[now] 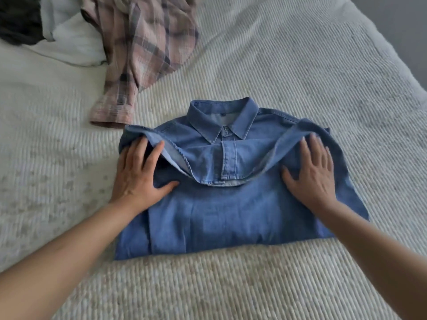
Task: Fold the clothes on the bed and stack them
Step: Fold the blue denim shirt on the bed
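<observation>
Denim shirt (221,204) pinned flat under both hands' straight fingers (147,153), bedspread (300,65) around

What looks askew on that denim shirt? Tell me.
The folded-up hem of the denim shirt sags in a curve below the collar instead of lying straight, bunched under the left hand and right hand.

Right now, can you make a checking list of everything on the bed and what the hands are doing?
Surface: ribbed cream bedspread.
Job's things: denim shirt, collar up, bottom part folded up toward the collar.
Clutter: plaid shirt, white garment and dark garment unfolded at the far left.
Hands: left hand and right hand press flat on the denim shirt.
Cables: nothing seen.
Surroundings: grey strip past the bed's far right corner.
</observation>
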